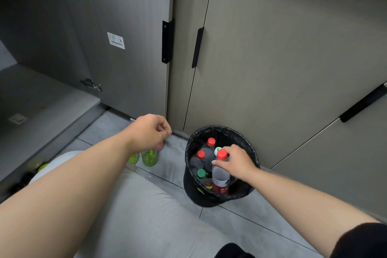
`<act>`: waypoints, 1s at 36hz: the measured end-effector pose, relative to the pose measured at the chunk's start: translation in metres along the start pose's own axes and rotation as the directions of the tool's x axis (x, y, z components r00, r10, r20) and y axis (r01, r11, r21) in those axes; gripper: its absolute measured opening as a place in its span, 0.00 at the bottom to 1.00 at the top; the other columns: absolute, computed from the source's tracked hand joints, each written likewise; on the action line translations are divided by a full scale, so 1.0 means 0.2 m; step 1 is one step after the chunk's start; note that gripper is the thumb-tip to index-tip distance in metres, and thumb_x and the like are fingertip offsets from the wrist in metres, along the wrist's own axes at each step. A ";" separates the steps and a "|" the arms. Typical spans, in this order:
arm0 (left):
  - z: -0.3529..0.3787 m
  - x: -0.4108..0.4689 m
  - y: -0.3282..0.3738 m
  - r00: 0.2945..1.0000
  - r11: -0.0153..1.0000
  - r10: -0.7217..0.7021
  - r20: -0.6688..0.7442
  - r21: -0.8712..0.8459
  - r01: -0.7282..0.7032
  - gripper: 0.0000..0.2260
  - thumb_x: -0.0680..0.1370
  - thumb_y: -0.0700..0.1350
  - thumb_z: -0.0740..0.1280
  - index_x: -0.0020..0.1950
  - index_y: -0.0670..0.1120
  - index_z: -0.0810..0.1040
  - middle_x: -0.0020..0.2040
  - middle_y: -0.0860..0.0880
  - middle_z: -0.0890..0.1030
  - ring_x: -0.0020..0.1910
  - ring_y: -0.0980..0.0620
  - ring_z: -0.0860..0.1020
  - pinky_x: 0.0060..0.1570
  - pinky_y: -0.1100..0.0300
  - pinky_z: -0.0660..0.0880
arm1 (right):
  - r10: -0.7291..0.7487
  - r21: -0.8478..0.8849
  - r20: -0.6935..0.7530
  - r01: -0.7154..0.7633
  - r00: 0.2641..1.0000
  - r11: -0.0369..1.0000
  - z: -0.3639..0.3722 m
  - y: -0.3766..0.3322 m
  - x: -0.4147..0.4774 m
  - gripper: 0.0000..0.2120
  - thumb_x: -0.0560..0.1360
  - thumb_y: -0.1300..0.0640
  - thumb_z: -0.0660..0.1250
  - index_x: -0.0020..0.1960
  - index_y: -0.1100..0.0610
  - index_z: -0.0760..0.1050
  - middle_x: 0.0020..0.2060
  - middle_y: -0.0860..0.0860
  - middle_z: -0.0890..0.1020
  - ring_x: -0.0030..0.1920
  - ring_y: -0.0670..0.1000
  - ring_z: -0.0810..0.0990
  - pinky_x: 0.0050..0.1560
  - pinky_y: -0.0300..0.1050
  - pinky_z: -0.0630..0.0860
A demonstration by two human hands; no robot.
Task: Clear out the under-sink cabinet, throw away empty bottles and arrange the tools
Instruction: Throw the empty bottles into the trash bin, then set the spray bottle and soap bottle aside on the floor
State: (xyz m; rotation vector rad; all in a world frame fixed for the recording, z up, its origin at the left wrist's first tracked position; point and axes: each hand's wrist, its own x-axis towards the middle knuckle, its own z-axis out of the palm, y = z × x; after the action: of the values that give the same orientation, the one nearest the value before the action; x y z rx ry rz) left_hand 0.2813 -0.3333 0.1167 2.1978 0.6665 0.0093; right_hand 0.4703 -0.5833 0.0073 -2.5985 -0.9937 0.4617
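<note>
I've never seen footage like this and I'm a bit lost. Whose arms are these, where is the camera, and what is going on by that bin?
There is no machine here. The camera sits on a person's head and looks down, so both arms are theirs. The left hand grips the top of a green bottle beside an open cabinet door. The right hand holds a clear red-capped bottle by its neck, inside a black-lined bin that stands on the tiled floor. Several other capped bottles are already in the bin.
</note>
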 end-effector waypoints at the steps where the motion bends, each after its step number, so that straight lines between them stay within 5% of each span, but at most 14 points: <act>1: 0.00 0.00 0.00 1.000 1.000 -0.001 0.003 0.003 0.001 0.06 0.79 0.41 0.68 0.44 0.48 0.81 0.36 0.48 0.85 0.35 0.51 0.84 0.32 0.68 0.73 | 0.008 -0.009 0.013 -0.008 1.000 1.000 0.03 0.01 -0.01 0.15 0.69 0.39 0.75 0.39 0.46 0.73 0.43 0.49 0.74 0.42 0.51 0.76 0.42 0.46 0.72; 8: -0.01 -0.02 0.01 0.999 1.000 0.000 0.035 0.029 -0.001 0.06 0.78 0.40 0.66 0.45 0.48 0.81 0.36 0.48 0.86 0.39 0.50 0.84 0.36 0.65 0.74 | 0.092 -0.162 0.188 -0.062 0.978 0.985 0.17 0.08 -0.03 0.12 0.74 0.50 0.71 0.56 0.47 0.77 0.53 0.50 0.74 0.54 0.57 0.78 0.53 0.48 0.75; 12: -0.01 -0.02 0.02 0.999 1.000 0.001 0.040 0.029 -0.002 0.06 0.79 0.40 0.66 0.45 0.48 0.81 0.37 0.47 0.86 0.41 0.49 0.85 0.37 0.64 0.75 | 0.109 -0.206 0.246 -0.058 0.963 0.977 0.21 0.11 -0.04 0.12 0.75 0.58 0.64 0.56 0.48 0.79 0.55 0.52 0.75 0.59 0.57 0.75 0.55 0.47 0.75; 20: -0.02 -0.03 0.01 0.999 0.999 -0.009 0.046 0.037 0.007 0.07 0.78 0.39 0.66 0.45 0.49 0.80 0.37 0.48 0.86 0.40 0.50 0.84 0.38 0.64 0.75 | 0.152 -0.337 0.260 -0.058 0.954 0.940 0.12 0.02 -0.02 0.12 0.74 0.52 0.66 0.57 0.47 0.78 0.57 0.51 0.75 0.55 0.57 0.78 0.49 0.49 0.77; 27: -0.07 -0.06 0.00 0.996 0.996 -0.036 -0.078 0.075 0.042 0.07 0.77 0.41 0.65 0.43 0.50 0.81 0.36 0.54 0.85 0.39 0.57 0.81 0.35 0.65 0.72 | -0.144 -0.235 -0.018 0.136 0.989 0.962 -0.13 -0.30 0.04 0.04 0.77 0.50 0.63 0.45 0.45 0.76 0.43 0.44 0.71 0.45 0.53 0.77 0.43 0.48 0.75; 33: -0.34 -0.07 -0.07 0.971 0.990 -0.057 -0.233 0.114 0.086 0.05 0.77 0.45 0.67 0.43 0.50 0.81 0.39 0.56 0.83 0.43 0.52 0.82 0.47 0.59 0.77 | -0.393 0.011 0.005 0.392 0.920 0.920 -0.21 -0.68 0.14 0.04 0.75 0.52 0.67 0.47 0.46 0.79 0.42 0.45 0.73 0.39 0.45 0.76 0.45 0.46 0.75; 36: -0.49 -0.09 -0.18 0.966 0.985 -0.098 -0.240 0.118 0.130 0.06 0.78 0.47 0.68 0.42 0.52 0.80 0.40 0.56 0.84 0.41 0.54 0.83 0.44 0.60 0.76 | -0.424 0.081 0.086 0.418 0.901 0.905 -0.17 -0.82 0.24 0.05 0.74 0.54 0.69 0.48 0.46 0.81 0.44 0.46 0.74 0.40 0.46 0.78 0.49 0.44 0.75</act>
State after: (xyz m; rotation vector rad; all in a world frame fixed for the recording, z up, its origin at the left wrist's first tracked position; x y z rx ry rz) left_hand 0.2265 -0.2533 0.1595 2.3029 0.9490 0.1711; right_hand 0.4232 -0.4409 0.0941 -2.2307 -1.5055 0.5023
